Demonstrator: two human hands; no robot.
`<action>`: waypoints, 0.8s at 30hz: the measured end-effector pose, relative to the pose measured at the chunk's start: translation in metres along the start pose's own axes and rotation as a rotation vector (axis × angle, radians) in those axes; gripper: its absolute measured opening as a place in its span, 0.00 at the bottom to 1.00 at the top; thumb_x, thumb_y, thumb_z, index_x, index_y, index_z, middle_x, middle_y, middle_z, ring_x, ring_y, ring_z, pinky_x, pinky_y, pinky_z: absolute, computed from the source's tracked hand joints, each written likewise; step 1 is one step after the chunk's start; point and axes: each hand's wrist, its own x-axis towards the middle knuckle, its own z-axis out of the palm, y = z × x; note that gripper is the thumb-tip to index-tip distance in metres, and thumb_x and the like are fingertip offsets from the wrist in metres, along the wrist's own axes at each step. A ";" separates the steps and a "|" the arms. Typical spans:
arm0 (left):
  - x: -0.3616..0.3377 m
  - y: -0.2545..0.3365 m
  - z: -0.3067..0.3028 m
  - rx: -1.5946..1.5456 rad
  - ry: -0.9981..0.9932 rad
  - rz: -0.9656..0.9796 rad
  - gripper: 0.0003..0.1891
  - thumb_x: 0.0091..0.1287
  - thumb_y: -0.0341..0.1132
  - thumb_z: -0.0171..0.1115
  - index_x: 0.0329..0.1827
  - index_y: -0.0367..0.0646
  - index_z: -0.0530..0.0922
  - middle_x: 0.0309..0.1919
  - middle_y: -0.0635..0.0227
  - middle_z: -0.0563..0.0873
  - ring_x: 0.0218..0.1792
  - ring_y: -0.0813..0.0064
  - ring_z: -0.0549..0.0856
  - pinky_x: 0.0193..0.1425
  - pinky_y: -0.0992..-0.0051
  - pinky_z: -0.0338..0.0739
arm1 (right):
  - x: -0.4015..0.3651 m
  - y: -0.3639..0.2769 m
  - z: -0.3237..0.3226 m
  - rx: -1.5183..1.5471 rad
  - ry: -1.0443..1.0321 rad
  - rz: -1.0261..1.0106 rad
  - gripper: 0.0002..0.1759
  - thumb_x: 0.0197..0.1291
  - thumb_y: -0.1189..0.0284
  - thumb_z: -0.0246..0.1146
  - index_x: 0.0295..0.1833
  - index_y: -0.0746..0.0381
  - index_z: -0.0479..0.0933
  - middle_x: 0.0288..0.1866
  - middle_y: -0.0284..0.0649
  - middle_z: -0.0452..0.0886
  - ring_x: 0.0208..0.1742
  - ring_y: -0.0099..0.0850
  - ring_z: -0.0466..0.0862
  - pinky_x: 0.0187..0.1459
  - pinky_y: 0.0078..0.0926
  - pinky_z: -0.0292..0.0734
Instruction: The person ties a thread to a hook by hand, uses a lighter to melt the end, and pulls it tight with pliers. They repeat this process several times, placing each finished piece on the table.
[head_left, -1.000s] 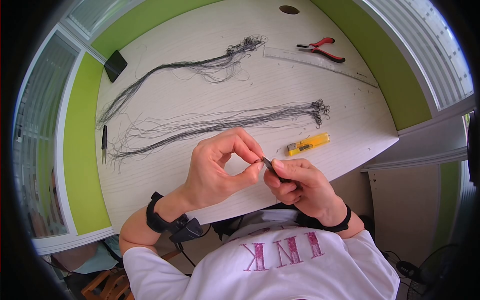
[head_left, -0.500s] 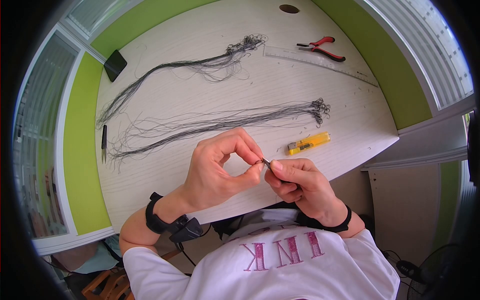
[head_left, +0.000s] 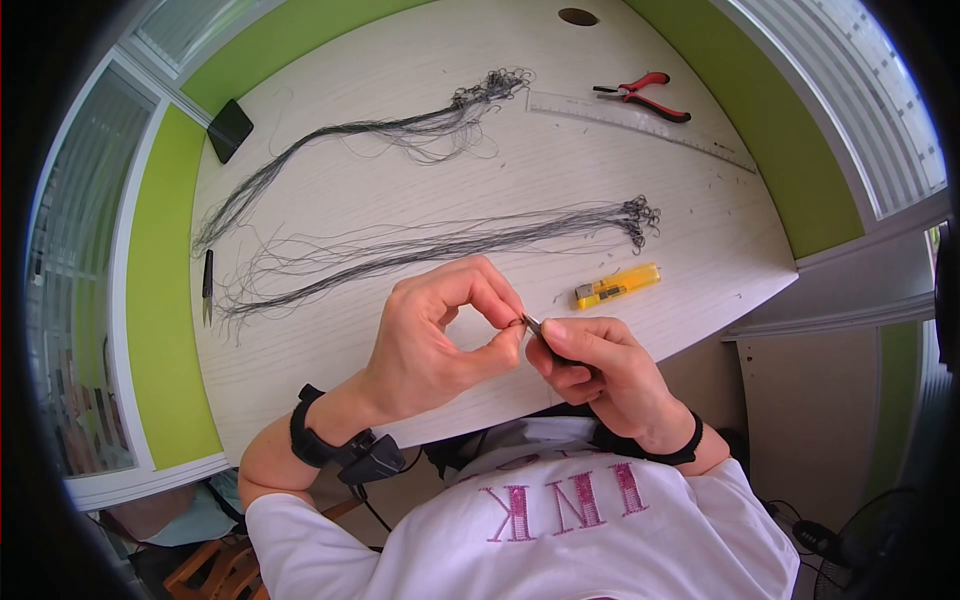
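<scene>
My left hand (head_left: 435, 325) is pinched closed, thumb and forefinger tips pressed on a small dark hook-like piece (head_left: 517, 322), mostly hidden by the fingers. In my right hand (head_left: 600, 370) is a small pointed tool (head_left: 533, 324) with a silver tip and dark handle; its exact kind is hard to make out. The tip meets the piece at the left fingertips. Behind the hands lies a bundle of thin dark lines (head_left: 420, 250), with small dark hooks (head_left: 640, 222) clustered at its right end. A yellow lighter (head_left: 617, 287) rests just beyond my right hand.
Farther back is a second bundle of hooked lines (head_left: 350, 130). Red-handled pliers (head_left: 645, 97) and a clear ruler (head_left: 640, 128) lie at the back right. A black-handled pointed tool (head_left: 208, 285) and a dark flat object (head_left: 230, 131) sit by the left green panel (head_left: 175, 300).
The tool in my right hand has turned slightly, and its silver tip shows more. My left hand and the things on the table have stayed put.
</scene>
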 end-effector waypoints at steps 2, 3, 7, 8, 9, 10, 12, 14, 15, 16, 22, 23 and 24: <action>0.000 0.000 0.000 0.001 0.004 -0.007 0.06 0.50 0.15 0.59 0.26 0.36 0.75 0.31 0.63 0.78 0.34 0.77 0.77 0.40 0.78 0.73 | 0.000 0.000 -0.001 0.009 -0.008 0.008 0.22 0.63 0.54 0.56 0.25 0.61 0.72 0.17 0.22 0.57 0.18 0.13 0.50 0.19 0.15 0.41; 0.000 0.000 0.000 0.017 -0.009 0.003 0.07 0.50 0.15 0.59 0.26 0.36 0.75 0.32 0.63 0.78 0.34 0.77 0.77 0.40 0.78 0.73 | 0.000 0.000 -0.001 -0.011 -0.003 -0.005 0.22 0.63 0.54 0.55 0.25 0.61 0.72 0.18 0.22 0.57 0.19 0.13 0.50 0.20 0.15 0.41; -0.001 -0.002 0.001 0.051 -0.051 0.019 0.07 0.50 0.15 0.59 0.26 0.36 0.74 0.32 0.62 0.79 0.34 0.77 0.78 0.41 0.77 0.73 | -0.003 -0.005 0.000 0.018 0.030 -0.058 0.21 0.64 0.56 0.55 0.27 0.61 0.72 0.19 0.23 0.58 0.19 0.13 0.51 0.20 0.14 0.43; -0.002 -0.004 0.002 0.050 -0.051 0.020 0.07 0.50 0.15 0.59 0.26 0.36 0.74 0.32 0.62 0.79 0.34 0.77 0.78 0.41 0.77 0.73 | -0.004 -0.007 0.000 0.017 0.031 -0.058 0.21 0.64 0.56 0.55 0.27 0.61 0.72 0.19 0.23 0.58 0.19 0.13 0.51 0.20 0.14 0.43; -0.002 -0.005 0.003 0.045 -0.053 0.012 0.06 0.51 0.17 0.60 0.26 0.36 0.74 0.32 0.63 0.80 0.34 0.78 0.79 0.40 0.79 0.73 | -0.006 -0.009 -0.001 0.013 0.042 -0.083 0.21 0.64 0.56 0.54 0.27 0.61 0.72 0.19 0.23 0.58 0.19 0.13 0.50 0.20 0.14 0.42; -0.002 -0.006 0.004 0.040 -0.055 0.004 0.05 0.52 0.19 0.61 0.26 0.37 0.74 0.32 0.65 0.81 0.34 0.80 0.79 0.39 0.81 0.73 | -0.008 -0.011 -0.004 0.008 0.053 -0.109 0.21 0.65 0.56 0.53 0.27 0.61 0.72 0.19 0.23 0.57 0.20 0.13 0.50 0.20 0.14 0.42; 0.000 -0.005 0.005 -0.047 -0.029 -0.047 0.05 0.53 0.17 0.60 0.28 0.35 0.74 0.34 0.63 0.80 0.36 0.78 0.79 0.42 0.79 0.73 | -0.013 -0.015 -0.012 0.009 0.034 -0.174 0.17 0.64 0.60 0.55 0.30 0.64 0.74 0.20 0.24 0.62 0.20 0.13 0.56 0.21 0.12 0.48; 0.001 -0.006 0.005 -0.133 -0.002 -0.098 0.05 0.53 0.16 0.59 0.30 0.34 0.75 0.35 0.61 0.79 0.38 0.76 0.78 0.45 0.76 0.73 | -0.019 -0.021 -0.013 -0.411 0.364 -0.693 0.14 0.62 0.65 0.59 0.36 0.68 0.75 0.22 0.27 0.68 0.21 0.17 0.64 0.23 0.12 0.57; 0.001 -0.008 0.004 -0.188 -0.002 -0.124 0.05 0.55 0.17 0.59 0.31 0.33 0.75 0.36 0.60 0.79 0.39 0.76 0.78 0.46 0.76 0.73 | -0.018 -0.024 -0.022 -0.669 0.562 -0.824 0.13 0.61 0.67 0.61 0.39 0.69 0.75 0.24 0.30 0.71 0.22 0.19 0.67 0.25 0.13 0.60; 0.002 -0.009 0.003 -0.242 -0.003 -0.149 0.04 0.56 0.18 0.60 0.32 0.33 0.75 0.37 0.60 0.79 0.40 0.76 0.78 0.47 0.76 0.73 | -0.017 -0.028 -0.034 -0.931 0.762 -0.946 0.13 0.59 0.69 0.62 0.43 0.69 0.75 0.25 0.33 0.74 0.24 0.21 0.70 0.27 0.14 0.63; 0.004 -0.005 0.002 -0.305 0.017 -0.270 0.03 0.59 0.22 0.59 0.34 0.34 0.75 0.42 0.55 0.81 0.44 0.72 0.79 0.52 0.73 0.73 | -0.015 -0.050 -0.093 -1.586 1.238 -0.906 0.14 0.57 0.67 0.63 0.44 0.64 0.75 0.32 0.42 0.78 0.30 0.35 0.79 0.33 0.27 0.72; 0.004 -0.005 0.003 -0.302 0.016 -0.270 0.03 0.59 0.22 0.59 0.34 0.34 0.75 0.42 0.55 0.81 0.44 0.72 0.79 0.52 0.73 0.73 | -0.016 -0.052 -0.095 -1.570 1.215 -0.794 0.14 0.56 0.66 0.63 0.44 0.63 0.75 0.39 0.43 0.78 0.36 0.40 0.79 0.36 0.31 0.72; 0.004 -0.005 0.003 -0.329 0.011 -0.290 0.03 0.59 0.23 0.59 0.34 0.35 0.74 0.43 0.53 0.81 0.45 0.70 0.80 0.53 0.72 0.74 | -0.017 -0.053 -0.099 -1.566 1.216 -0.797 0.14 0.56 0.66 0.63 0.44 0.63 0.75 0.39 0.43 0.78 0.36 0.40 0.79 0.36 0.31 0.72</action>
